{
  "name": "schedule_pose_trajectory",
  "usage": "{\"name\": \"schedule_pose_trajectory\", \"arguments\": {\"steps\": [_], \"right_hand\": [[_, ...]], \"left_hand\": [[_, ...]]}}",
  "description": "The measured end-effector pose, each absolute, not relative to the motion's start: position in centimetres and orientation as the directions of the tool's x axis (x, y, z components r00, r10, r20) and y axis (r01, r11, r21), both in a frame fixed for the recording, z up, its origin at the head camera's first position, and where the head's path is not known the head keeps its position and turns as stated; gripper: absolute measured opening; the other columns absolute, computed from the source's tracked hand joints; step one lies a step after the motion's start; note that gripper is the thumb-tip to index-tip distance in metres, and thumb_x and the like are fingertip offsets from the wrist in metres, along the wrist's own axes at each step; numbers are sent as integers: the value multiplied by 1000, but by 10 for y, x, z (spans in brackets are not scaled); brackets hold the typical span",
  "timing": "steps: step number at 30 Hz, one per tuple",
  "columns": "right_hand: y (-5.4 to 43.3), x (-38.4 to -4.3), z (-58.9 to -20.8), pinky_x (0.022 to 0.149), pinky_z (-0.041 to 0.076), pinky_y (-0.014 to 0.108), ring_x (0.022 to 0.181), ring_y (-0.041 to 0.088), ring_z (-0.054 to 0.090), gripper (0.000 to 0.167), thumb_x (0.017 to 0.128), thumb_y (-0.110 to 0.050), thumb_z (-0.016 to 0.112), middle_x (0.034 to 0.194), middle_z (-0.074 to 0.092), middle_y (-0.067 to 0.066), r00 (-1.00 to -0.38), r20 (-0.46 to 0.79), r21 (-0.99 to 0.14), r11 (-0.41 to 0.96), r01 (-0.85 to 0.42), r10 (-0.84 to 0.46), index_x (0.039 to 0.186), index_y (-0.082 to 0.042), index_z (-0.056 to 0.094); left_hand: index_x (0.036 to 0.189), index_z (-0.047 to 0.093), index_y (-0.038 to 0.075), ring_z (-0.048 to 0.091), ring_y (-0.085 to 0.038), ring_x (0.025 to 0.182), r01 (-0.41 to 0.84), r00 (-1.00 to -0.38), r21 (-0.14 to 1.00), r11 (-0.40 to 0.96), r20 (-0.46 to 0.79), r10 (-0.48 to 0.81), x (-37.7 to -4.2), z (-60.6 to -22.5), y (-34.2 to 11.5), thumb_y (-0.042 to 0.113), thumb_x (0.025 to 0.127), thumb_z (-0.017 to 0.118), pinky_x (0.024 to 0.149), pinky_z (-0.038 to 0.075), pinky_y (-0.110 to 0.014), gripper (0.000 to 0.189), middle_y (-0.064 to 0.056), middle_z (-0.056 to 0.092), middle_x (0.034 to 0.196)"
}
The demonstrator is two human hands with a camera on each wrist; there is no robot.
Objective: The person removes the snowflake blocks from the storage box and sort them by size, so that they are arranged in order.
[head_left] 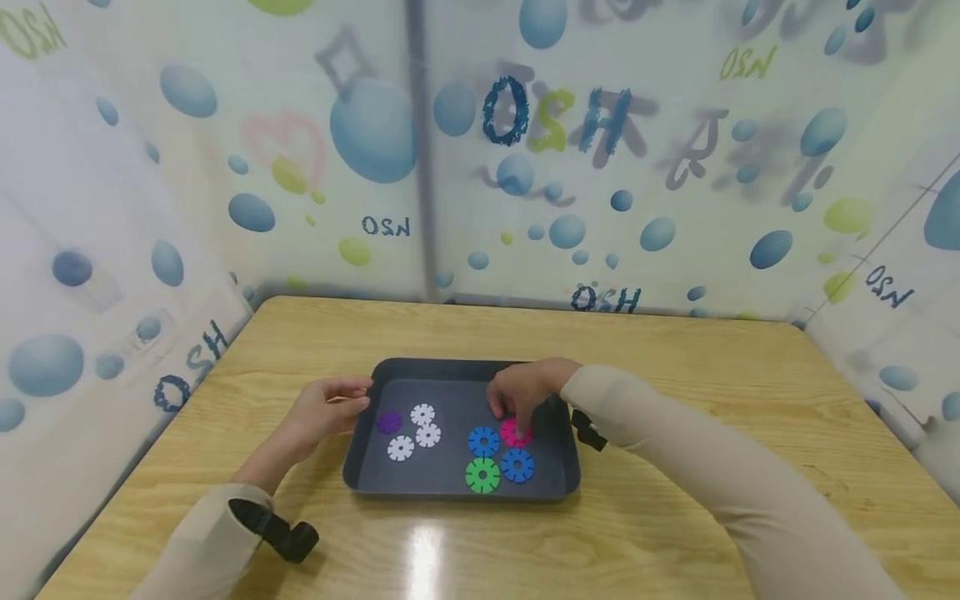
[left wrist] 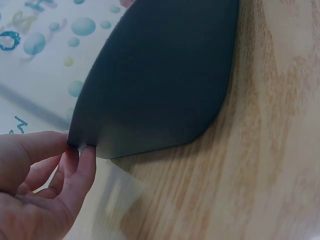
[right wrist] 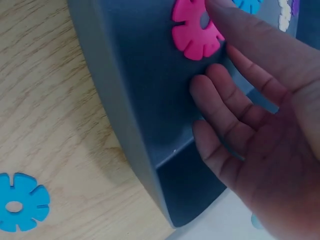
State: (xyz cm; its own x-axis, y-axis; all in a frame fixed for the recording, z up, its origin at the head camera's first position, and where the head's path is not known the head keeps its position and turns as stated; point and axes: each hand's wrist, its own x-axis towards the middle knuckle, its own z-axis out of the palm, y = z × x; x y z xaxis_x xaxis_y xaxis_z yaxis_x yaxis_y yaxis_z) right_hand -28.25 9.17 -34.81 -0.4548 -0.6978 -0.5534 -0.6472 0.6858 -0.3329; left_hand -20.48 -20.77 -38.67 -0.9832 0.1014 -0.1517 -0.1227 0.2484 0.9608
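A dark grey tray (head_left: 457, 497) lies on the wooden table and holds flat, notched plastic discs. My left hand (head_left: 326, 415) pinches the tray's left rim between thumb and fingers, seen closely in the left wrist view. My right hand (head_left: 528, 387) reaches into the tray's right side, a digit touching a pink disc (right wrist: 192, 37) that lies on the tray floor. Its other fingers are loosely bent. Near the pink disc are two blue discs, one left (head_left: 483, 442) and one in front (head_left: 517, 465), plus a green disc (head_left: 482, 475).
At the tray's left lie a purple disc (head_left: 389, 422) and three white discs (head_left: 401, 448). Outside the tray, another blue disc (right wrist: 22, 202) rests on the table (head_left: 675, 533). A curtain (head_left: 480, 208) with bubble prints stands behind the table.
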Motion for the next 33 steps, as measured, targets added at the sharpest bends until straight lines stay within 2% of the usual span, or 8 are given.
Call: {"name": "schedule_pose_trajectory", "arguments": {"steps": [4, 9, 23, 33], "right_hand": [[90, -281, -350, 63, 41, 23, 77, 11, 45, 38, 66, -16, 84, 85, 53, -1, -479, -588, -295, 724, -623, -652, 90, -17, 54], [90, -280, -352, 62, 40, 24, 77, 12, 45, 41, 65, -17, 84, 84, 51, -2, -488, -587, -278, 727, -628, -646, 90, -17, 52], [92, -277, -353, 61, 40, 23, 74, 10, 46, 34, 64, -13, 84, 80, 54, -3, -489, -547, -307, 706, -638, -679, 84, -17, 57], [95, -278, -355, 61, 42, 22, 73, 10, 48, 31, 67, -12, 82, 78, 53, -3, -495, -550, -344, 722, -600, -673, 81, -14, 55]], "left_hand": [[127, 45, -10, 57, -14, 88, -126, -983, 960, 249, -155, 100, -205, -386, -207, 3, 90, 57, 76, 53, -32, 41, -12, 50, 102], [127, 46, -9, 57, -16, 89, -125, -983, 957, 263, -156, 99, -206, -387, -207, 5, 90, 57, 77, 53, -33, 41, -14, 51, 104], [128, 46, -8, 56, -17, 92, -136, -981, 950, 282, -169, 94, -206, -386, -209, 5, 90, 56, 78, 53, -32, 41, -14, 50, 106], [128, 45, -9, 55, -15, 91, -130, -980, 954, 269, -165, 110, -205, -385, -208, 5, 91, 56, 78, 53, -31, 41, -14, 49, 105]]}}
